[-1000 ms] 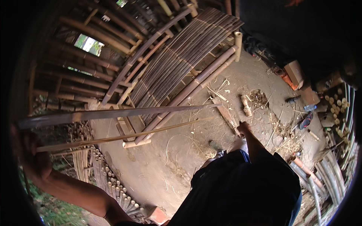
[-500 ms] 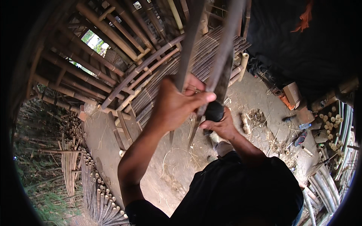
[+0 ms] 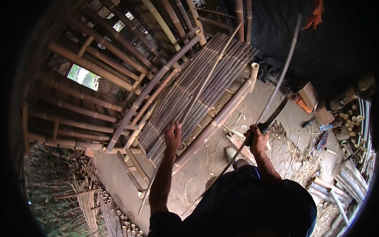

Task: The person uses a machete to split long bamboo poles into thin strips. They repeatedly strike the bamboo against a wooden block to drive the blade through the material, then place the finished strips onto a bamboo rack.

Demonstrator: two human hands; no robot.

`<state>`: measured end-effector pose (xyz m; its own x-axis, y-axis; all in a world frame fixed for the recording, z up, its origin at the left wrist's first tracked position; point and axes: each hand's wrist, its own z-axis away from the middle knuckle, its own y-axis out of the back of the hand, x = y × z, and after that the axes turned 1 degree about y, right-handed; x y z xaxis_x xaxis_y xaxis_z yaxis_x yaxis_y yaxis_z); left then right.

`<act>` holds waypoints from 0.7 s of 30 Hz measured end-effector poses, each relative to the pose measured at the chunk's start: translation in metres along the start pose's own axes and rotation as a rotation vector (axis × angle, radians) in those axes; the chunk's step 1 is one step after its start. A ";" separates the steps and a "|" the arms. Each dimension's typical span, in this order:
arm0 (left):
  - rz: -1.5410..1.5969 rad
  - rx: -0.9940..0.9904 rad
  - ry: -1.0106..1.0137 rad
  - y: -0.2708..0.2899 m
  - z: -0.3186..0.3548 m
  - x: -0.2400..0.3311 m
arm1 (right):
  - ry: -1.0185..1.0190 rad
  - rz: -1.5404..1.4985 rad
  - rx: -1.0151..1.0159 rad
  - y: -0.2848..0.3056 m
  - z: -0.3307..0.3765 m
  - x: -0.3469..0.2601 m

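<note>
Over bench, left grip clamped on strip; past edge rail, right grip clamped on knife.

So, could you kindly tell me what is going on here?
A person is handling bamboo strips. The left hand grips a long, thin, tan bamboo strip, which crosses in front of a dark brown slatted bamboo bench. The right hand holds a long, thin, greyish strip together with a black-handled knife with a dark blade. The two strips are apart, one in each hand.
</note>
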<state>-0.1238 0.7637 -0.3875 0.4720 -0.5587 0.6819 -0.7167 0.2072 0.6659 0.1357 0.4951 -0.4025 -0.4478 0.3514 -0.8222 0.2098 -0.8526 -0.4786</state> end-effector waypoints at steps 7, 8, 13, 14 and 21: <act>-0.217 -0.110 0.141 -0.054 -0.024 -0.100 | -0.119 -0.021 0.283 -0.012 -0.029 0.029; -0.242 -0.107 0.142 -0.061 -0.035 -0.106 | -0.129 -0.038 0.315 -0.010 -0.034 0.037; -0.355 -0.416 0.418 -0.071 -0.119 -0.142 | -0.161 -0.043 0.331 -0.011 -0.034 0.077; -0.521 -0.285 0.360 -0.074 -0.135 -0.146 | -0.167 -0.039 0.337 -0.021 -0.033 0.081; 0.233 -0.978 0.182 -0.146 -0.142 -0.063 | -0.153 -0.131 0.388 -0.093 -0.032 0.121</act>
<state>0.0239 0.8829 -0.4844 0.5040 -0.3068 0.8074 -0.1058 0.9058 0.4102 0.0892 0.6295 -0.4674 -0.5787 0.4299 -0.6931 -0.1862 -0.8970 -0.4009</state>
